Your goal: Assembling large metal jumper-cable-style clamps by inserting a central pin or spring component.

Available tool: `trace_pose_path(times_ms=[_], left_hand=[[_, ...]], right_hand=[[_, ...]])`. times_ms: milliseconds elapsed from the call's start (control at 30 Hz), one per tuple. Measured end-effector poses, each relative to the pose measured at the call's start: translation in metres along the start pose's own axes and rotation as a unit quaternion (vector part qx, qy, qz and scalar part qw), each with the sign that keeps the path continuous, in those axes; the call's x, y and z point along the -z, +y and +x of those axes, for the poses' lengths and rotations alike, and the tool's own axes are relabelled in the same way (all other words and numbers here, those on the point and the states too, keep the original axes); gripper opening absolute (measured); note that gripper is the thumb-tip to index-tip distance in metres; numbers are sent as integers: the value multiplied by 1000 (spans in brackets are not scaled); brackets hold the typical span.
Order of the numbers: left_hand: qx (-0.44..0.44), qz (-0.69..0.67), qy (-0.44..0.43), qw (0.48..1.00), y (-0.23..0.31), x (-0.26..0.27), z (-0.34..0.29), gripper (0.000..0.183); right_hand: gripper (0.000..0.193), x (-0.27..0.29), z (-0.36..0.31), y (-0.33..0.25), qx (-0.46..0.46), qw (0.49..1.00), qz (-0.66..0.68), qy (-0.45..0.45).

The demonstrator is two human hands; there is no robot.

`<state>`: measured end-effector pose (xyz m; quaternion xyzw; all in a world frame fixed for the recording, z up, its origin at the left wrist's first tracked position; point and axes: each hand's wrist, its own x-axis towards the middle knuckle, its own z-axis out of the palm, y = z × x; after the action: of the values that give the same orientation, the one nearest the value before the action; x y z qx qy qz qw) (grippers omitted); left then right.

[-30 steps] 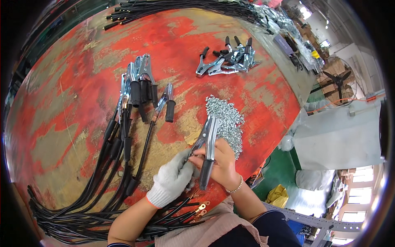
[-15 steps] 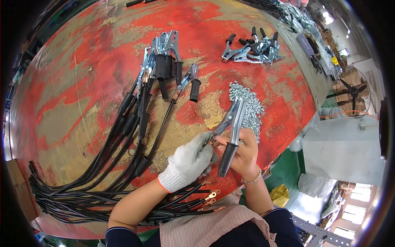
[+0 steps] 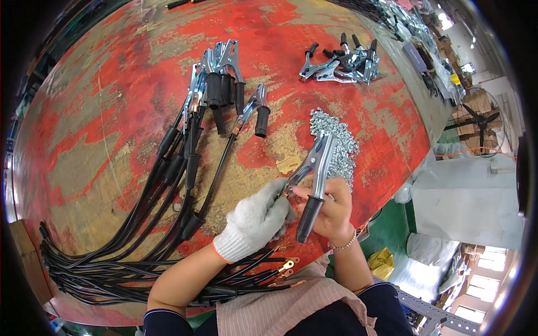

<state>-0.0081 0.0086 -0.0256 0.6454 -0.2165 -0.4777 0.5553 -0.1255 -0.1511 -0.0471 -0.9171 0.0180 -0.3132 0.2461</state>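
Clamp [image 3: 317, 168], a metal clip with a black grip, sits at the near edge of the desk [image 3: 101, 145], held between both hands. Right hand [image 3: 330, 215], bare, is closed around the black grip. Left hand [image 3: 258, 221], in a white glove, pinches at the clamp's lower jaw, where a copper-coloured end seems to meet it; the exact contact is too small to tell. Just beyond lies a heap of small silver screws [image 3: 336, 143]. To the left, several clamps already on black cables [image 3: 218, 84] lie bunched, so part of the work looks done. Loose cables with bare lugs [image 3: 283, 266] wait near the body, and a pile of unfitted clamps [image 3: 342, 61] lies far right, so much seems left.
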Motion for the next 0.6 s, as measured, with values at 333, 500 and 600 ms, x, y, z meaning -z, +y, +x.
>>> trace_pose_path(times_ms=[333,500,600], left_hand=[[13,3,-6,1000,2,0,-1,39],[-1,44,1,999,-1,1,0,39],[-4,35,-7,999,-1,0,2,38]], right_hand=[[30,-1,6,-4,19,1000,-13,21],[33,0,20,-11,38,999,-21,31],[31,3,16,-1,45,999,-14,26]])
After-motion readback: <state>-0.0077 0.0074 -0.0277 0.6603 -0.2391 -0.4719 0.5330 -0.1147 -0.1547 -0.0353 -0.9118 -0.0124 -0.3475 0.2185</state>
